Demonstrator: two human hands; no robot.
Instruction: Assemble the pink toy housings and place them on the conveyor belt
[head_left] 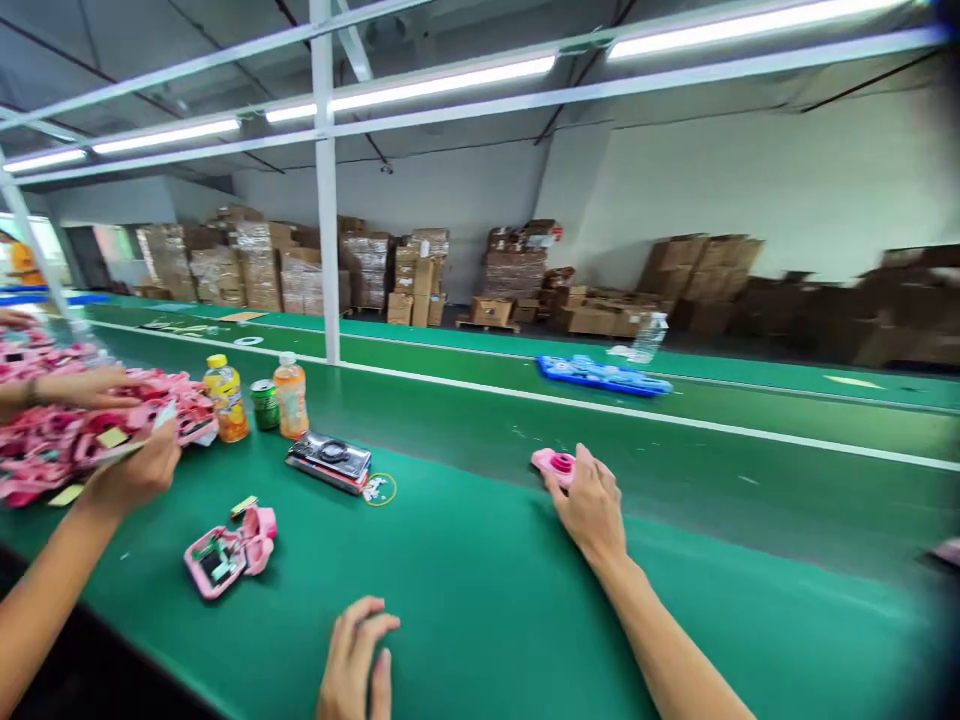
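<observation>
Pink device (556,465): smooth plast.; tabletop (465,600): smooth, semi-matt surf.

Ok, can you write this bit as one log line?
right hand: holding small pink plastic device with round magenta centre | left hand: open, holding nothing | nearby: opened pink plastic case with green circuit board

Pink device (545,464), deeper-pink ring (562,462); green tabletop (465,580); blue tray (622,386).

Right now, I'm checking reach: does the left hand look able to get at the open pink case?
Probably yes: the left hand looks free, nothing stands between it and the open pink case, and the co-worker's forearm lies on the case's far side.
</observation>
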